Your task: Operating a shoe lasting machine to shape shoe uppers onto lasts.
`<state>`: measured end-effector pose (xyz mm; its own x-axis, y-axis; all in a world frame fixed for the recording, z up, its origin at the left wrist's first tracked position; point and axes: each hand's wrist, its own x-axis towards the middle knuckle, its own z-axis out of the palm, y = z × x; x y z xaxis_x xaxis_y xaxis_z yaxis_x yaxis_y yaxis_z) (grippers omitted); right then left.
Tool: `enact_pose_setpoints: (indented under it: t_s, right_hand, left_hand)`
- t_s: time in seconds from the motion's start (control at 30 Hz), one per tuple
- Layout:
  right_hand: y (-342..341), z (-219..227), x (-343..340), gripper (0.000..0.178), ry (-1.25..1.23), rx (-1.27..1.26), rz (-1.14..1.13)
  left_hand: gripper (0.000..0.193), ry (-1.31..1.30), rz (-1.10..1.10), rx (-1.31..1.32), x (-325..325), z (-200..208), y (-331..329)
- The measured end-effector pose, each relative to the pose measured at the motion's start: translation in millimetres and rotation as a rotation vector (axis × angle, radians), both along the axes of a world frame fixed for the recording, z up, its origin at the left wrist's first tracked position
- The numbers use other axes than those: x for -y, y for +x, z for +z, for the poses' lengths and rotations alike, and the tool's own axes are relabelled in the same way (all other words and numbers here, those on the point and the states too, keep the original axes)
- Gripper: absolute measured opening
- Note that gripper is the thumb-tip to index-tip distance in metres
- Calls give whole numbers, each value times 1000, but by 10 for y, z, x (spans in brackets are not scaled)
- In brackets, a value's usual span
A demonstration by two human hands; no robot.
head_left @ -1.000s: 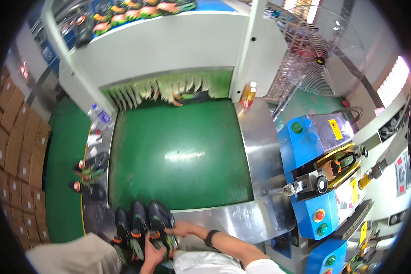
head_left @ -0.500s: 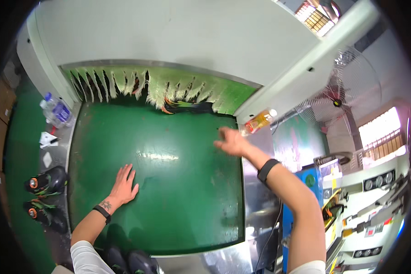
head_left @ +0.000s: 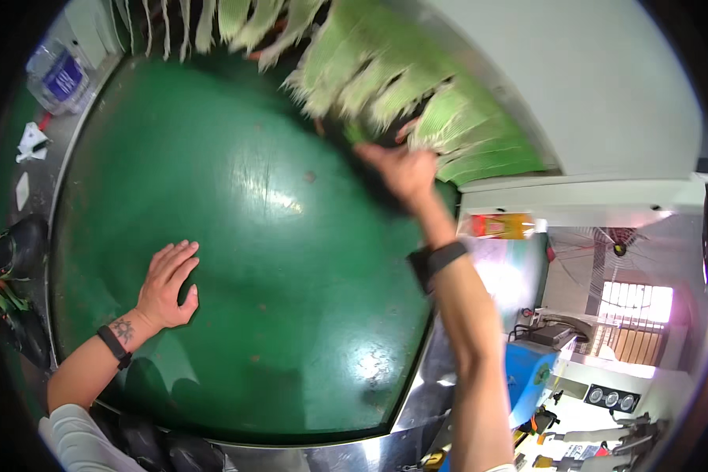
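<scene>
My left hand point(head_left: 167, 287) rests over the green belt point(head_left: 252, 315), fingers stretched out, holding nothing. At the far side, my right hand point(head_left: 405, 171) reaches to the fringed green curtain point(head_left: 401, 94). A dark shape with green and orange bits point(head_left: 362, 130), seemingly a shoe, shows under the fringe beside that hand. Motion blur hides whether the fingers grip it. Two black shoes with green laces and orange details, one of them the nearer-to-back shoe point(head_left: 20, 248), stand on the metal ledge at the left.
A clear bottle with a purple label point(head_left: 59, 79) and white scraps point(head_left: 31, 141) sit on the left ledge. At the right lies a bottle of amber drink point(head_left: 503, 226). Beyond it are a fan point(head_left: 617, 248) and a blue machine point(head_left: 527, 377). Dark shoes point(head_left: 165, 452) show at the lower edge.
The view has swung to the right and closer to the curtain. My right hand has moved forward to the fringe and the dark item there. My left hand still lies flat.
</scene>
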<state>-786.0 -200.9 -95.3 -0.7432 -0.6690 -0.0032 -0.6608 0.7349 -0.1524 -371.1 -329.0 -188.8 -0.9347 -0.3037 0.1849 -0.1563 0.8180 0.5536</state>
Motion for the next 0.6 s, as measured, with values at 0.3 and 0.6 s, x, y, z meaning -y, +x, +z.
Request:
enact_pose_setpoints:
  t_s: [0.3,0.6]
  right_hand:
    - [3468,1203,-2531,77,-368,854,-346]
    - [4483,2914,-3999,78,-510,333,419]
  left_hand:
    - [42,287,431,92,-761,610,9]
    - [73,1835,-233,966,-2953,2896,1092]
